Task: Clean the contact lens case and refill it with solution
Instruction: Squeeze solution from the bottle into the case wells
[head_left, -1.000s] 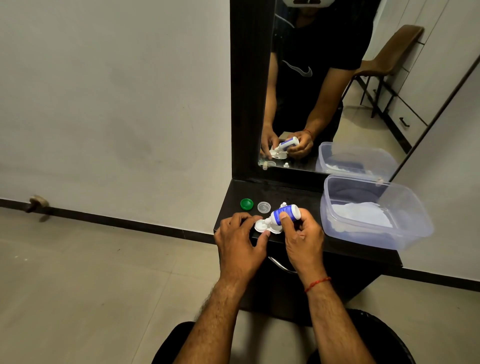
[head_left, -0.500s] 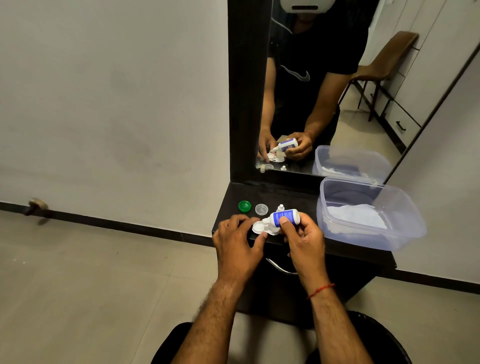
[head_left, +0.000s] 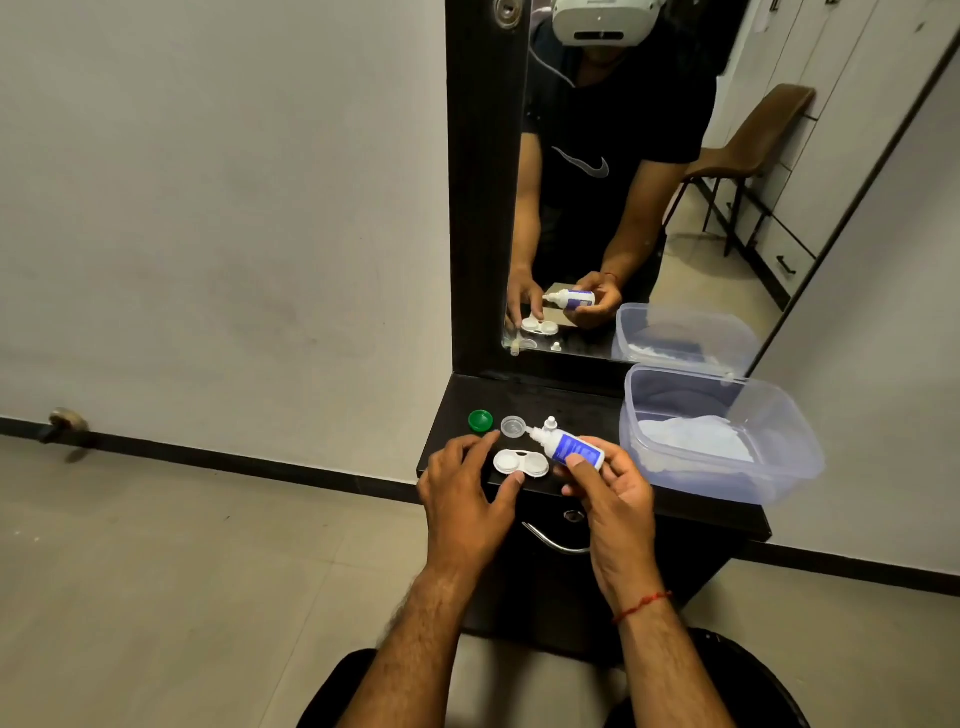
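Observation:
A white two-well contact lens case (head_left: 520, 463) lies uncapped on the dark dresser top (head_left: 571, 405). My left hand (head_left: 467, 499) frames its left end, thumb touching the near edge, fingers spread. My right hand (head_left: 613, 493) grips a small white solution bottle with a blue label (head_left: 569, 447), held almost level above the case's right side with its nozzle pointing left. Behind the case lie a green cap (head_left: 480, 420), a clear cap (head_left: 513, 426) and the bottle's small white cap (head_left: 550, 423).
A clear plastic tub (head_left: 779, 462) with white tissue inside fills the right of the top. A dark-framed mirror (head_left: 485, 208) stands behind, reflecting my hands. A drawer handle (head_left: 550, 540) curves below the front edge. Tiled floor lies to the left.
The bottle has lifted off the case and swung level, nozzle now pointing left above it. My left hand has drawn back, uncovering both wells. The view has tilted upward.

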